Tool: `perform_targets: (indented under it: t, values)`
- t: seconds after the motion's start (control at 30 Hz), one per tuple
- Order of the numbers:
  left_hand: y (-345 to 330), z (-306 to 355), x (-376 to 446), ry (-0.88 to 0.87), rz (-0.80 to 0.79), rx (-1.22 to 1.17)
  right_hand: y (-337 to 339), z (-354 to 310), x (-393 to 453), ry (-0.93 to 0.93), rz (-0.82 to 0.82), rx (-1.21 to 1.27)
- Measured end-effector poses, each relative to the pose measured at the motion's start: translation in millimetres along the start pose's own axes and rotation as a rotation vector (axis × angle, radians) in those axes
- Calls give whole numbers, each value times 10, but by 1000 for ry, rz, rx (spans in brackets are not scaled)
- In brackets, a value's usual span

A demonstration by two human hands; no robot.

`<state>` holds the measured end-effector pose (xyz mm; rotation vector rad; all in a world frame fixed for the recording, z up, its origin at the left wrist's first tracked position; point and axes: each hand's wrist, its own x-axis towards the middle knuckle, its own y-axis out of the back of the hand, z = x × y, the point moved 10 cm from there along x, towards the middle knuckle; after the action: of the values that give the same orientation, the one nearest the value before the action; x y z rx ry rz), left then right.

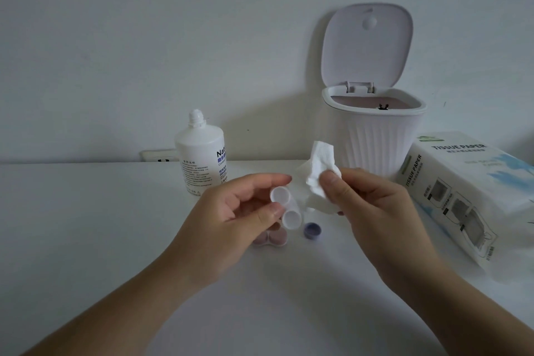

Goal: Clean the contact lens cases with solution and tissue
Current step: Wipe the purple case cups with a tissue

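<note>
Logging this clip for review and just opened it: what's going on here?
A person is cleaning contact lens cases at a white table. The left hand holds an open white case, both wells uncapped. The right hand pinches a crumpled tissue just beside it, not yet in a well. A pink case and a purple cap lie on the table below. Behind stand an uncapped solution bottle, a bin with its lid up, and a tissue pack.
</note>
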<state>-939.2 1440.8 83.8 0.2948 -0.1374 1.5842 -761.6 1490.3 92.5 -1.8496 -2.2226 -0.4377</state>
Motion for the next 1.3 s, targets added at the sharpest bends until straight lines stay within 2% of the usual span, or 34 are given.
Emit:
perform_targets:
  t: [0.13,0.23,0.47,0.63,0.7,0.8,0.93,1.07,1.17,1.3]
  values:
    - [-75,-47,-1,47,-58,-68,-115,4,-29,-9,-64,21]
    - [-141,-42,2,-1,-111,53,-222,-11,-64,-14,-146,26]
    - [-51,-58,22,17,-38,41,-374,90,-125,-83,-327,-154]
    - [4,-14,2,22,3,10,-305,141,-102,-143,-284,-124]
    - [36,22,5,-22,50,93,-285,170,-99,-180,-275,-88]
    - [95,153,1,-148,127,343,-353,202,-130,-235,-361,-63]
    - [41,262,3,-253,62,478,-448,244,-202,-292,-481,-74]
    - [62,249,-15,-257,52,341,-387,213,-155,-248,-410,-12]
    - [-34,253,-89,-321,66,369,-350,215,-130,-241,-350,50]
    - [-50,224,-66,-305,74,364,-339,203,-121,-230,-334,90]
